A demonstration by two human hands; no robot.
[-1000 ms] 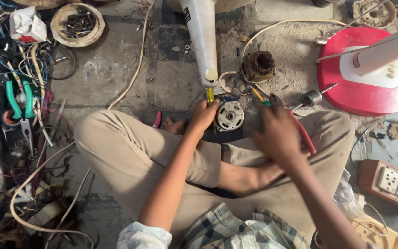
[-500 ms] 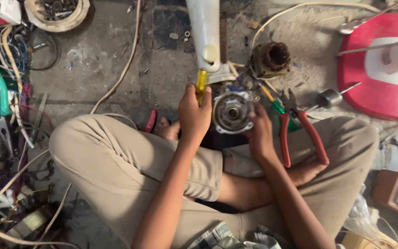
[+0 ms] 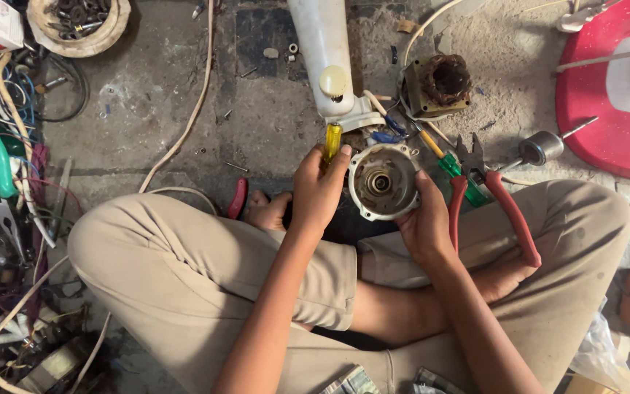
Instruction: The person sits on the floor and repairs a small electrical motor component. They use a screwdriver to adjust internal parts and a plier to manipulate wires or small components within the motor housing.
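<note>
Head view: I'm gripping the yellow-handled screwdriver [image 3: 332,141] in my left hand [image 3: 316,191], fingers clenched around its handle, while my right hand [image 3: 426,222] is cupping the round grey metal motor end cover [image 3: 382,182], fingers grasping its rim. The cover is sitting between my two thumbs, open face pointing up at me. The screwdriver's long axis is running away from my fingers toward the white plastic fan column [image 3: 324,51]. I judge steadying the cover firmly matters most here.
</note>
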